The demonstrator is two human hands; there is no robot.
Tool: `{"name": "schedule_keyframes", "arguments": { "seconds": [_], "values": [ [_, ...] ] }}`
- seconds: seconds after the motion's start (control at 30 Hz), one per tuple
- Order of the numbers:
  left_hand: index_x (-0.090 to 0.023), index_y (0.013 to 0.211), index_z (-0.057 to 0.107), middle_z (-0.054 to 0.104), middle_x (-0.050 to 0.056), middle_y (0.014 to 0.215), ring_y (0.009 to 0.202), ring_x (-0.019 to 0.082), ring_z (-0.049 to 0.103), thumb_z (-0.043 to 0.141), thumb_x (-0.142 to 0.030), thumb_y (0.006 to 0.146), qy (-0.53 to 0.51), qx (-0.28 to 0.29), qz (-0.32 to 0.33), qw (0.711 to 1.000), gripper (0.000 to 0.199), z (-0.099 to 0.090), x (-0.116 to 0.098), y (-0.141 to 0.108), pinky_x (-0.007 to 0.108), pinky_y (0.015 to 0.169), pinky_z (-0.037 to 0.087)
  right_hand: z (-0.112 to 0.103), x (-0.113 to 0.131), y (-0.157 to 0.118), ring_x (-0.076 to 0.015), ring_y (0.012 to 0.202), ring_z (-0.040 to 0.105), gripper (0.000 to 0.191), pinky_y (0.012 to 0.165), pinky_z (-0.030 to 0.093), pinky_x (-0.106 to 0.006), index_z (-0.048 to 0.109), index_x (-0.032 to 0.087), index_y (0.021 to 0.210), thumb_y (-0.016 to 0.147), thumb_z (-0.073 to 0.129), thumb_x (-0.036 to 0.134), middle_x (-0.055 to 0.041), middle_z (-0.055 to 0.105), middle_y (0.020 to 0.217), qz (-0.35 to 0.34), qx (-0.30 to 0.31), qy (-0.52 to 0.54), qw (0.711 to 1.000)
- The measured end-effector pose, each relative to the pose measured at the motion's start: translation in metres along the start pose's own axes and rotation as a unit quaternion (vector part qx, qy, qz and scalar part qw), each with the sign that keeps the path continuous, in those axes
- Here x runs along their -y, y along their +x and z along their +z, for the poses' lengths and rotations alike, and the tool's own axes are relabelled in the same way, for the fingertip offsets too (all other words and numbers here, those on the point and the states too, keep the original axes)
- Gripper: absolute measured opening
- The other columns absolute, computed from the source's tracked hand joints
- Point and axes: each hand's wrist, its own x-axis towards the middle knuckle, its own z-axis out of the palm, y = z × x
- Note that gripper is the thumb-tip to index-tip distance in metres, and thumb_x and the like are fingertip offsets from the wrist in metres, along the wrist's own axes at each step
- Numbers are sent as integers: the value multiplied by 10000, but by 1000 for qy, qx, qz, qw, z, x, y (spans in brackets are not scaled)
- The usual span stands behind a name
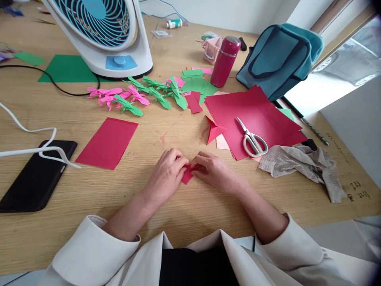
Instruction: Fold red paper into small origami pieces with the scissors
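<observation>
A small folded piece of red paper (187, 176) lies between my two hands near the table's front. My left hand (168, 171) grips its left side with fingers and thumb pressed together. On the other side my right hand (210, 171) pinches the paper's upper right part; the fingers hide much of it. Just beyond my right hand sits a folded red paper shape (213, 130). Scissors (252, 139) with white handles rest on a stack of red sheets (238, 107). To the left lies a pile of red rectangles (108, 143).
Several pink and green folded figures (157, 95) lie behind my hands, with a fan (125, 61) at the back left. A red flask (225, 61), blue bag (276, 59) and crumpled cloth (297, 163) are on the right. A black phone (32, 182) with white cable lies left.
</observation>
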Motion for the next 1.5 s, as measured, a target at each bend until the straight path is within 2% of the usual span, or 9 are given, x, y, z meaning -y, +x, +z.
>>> {"name": "schedule_keyframes", "arguments": {
  "seconds": [0.1, 0.2, 0.47, 0.67, 0.83, 1.07, 1.27, 1.5],
  "values": [
    [-183, 937, 612, 591, 52, 940, 913, 187, 574, 446, -59, 909, -30, 18, 27, 999, 209, 0, 0, -4, 333, 828, 496, 0, 0, 0, -142, 777, 548, 71, 704, 409, -248, 607, 164, 838, 843, 615, 94, -27, 568, 850, -12, -4, -18, 1000],
    [-187, 1018, 622, 626, 56, 976, 959, 187, 597, 441, -68, 921, -29, 22, 48, 998, 238, -2, -2, -9, 335, 864, 511, 1, 2, -3, -152, 784, 550, 69, 711, 414, -261, 597, 167, 837, 870, 599, 107, -39, 580, 861, -25, -5, -51, 998],
    [-140, 1219, 600, 657, 92, 1106, 1022, 220, 589, 456, -90, 936, 76, 30, 117, 990, 322, -5, 2, -27, 370, 941, 511, 7, 8, -25, -209, 856, 533, 192, 791, 438, -339, 639, 165, 986, 990, 448, 191, -95, 607, 932, -77, -12, -222, 972],
    [-142, 1314, 552, 637, 104, 1196, 1090, 239, 576, 450, -75, 929, 134, 52, 138, 980, 404, -5, 2, -32, 380, 979, 482, 12, 9, -41, -228, 882, 537, 258, 771, 455, -370, 615, 141, 1171, 991, 433, 170, -122, 631, 1018, -106, -15, -279, 954],
    [-105, 1318, 547, 636, 120, 1222, 1062, 248, 583, 437, -36, 903, 152, 60, 155, 974, 436, -7, 3, -32, 381, 935, 488, 17, 6, -45, -232, 909, 546, 270, 792, 476, -375, 606, 129, 1198, 980, 448, 152, -129, 629, 1045, -98, -18, -264, 959],
    [-183, 1289, 567, 657, 66, 1190, 1012, 217, 594, 491, -93, 920, 148, 66, 161, 974, 388, -11, 4, -25, 346, 905, 482, 18, 10, -42, -209, 873, 555, 199, 780, 500, -356, 656, 162, 1005, 976, 460, 148, -105, 629, 955, -53, -58, -202, 976],
    [-202, 1068, 655, 670, 40, 1010, 938, 184, 595, 499, -185, 958, 73, 59, 108, 990, 192, -12, -2, -12, 328, 847, 494, 16, 9, -39, -199, 867, 564, 157, 783, 507, -349, 645, 179, 976, 954, 492, 151, -90, 625, 943, -25, -83, -131, 988],
    [-179, 910, 640, 631, 32, 932, 889, 174, 568, 528, -177, 943, -2, 45, 34, 998, 117, -3, -4, -2, 331, 824, 479, 14, 10, -33, -193, 858, 563, 128, 793, 488, -337, 625, 187, 899, 937, 511, 142, -69, 597, 888, 11, -94, -74, 993]
  ]
}}
